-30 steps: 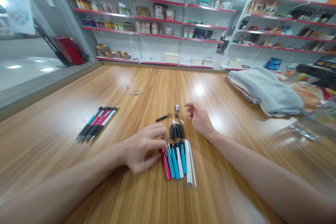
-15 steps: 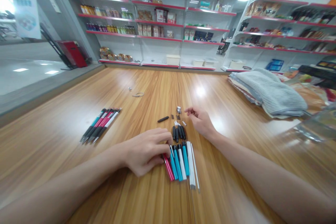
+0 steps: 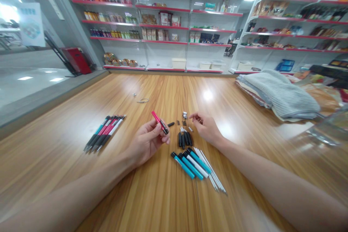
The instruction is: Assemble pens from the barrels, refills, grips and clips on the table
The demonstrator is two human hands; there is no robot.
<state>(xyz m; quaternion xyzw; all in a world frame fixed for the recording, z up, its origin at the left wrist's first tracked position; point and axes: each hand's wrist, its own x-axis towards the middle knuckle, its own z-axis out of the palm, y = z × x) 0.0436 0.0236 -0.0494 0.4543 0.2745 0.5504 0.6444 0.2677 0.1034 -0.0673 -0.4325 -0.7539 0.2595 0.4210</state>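
My left hand (image 3: pixel 149 138) is closed on a red pen barrel (image 3: pixel 157 120), pinching it above the table with its black end towards the right. My right hand (image 3: pixel 205 126), fingers loosely bent and a little apart, rests just right of some small metal pen tips (image 3: pixel 185 115); nothing shows in it. Between the hands lie dark springs (image 3: pixel 184 123) and several black grips (image 3: pixel 183 140). Nearer to me are three teal barrels (image 3: pixel 185 166), a white barrel (image 3: pixel 198 166) and several white refills (image 3: pixel 214 174). A loose black grip (image 3: pixel 171 124) is partly behind my left hand.
Several whole pens (image 3: pixel 104 133) lie in a row at the left of the wooden table (image 3: pixel 130 203). Farther back is a thin loop (image 3: pixel 143 100). Folded cloths (image 3: pixel 280 94) and a clear container (image 3: pixel 330 127) stand at the right; stocked shelves (image 3: pixel 163 41) line the back.
My left hand has lifted the red barrel from the row and turned it upward. The teal and white barrels and the refills have shifted and slanted. My right hand has barely moved.
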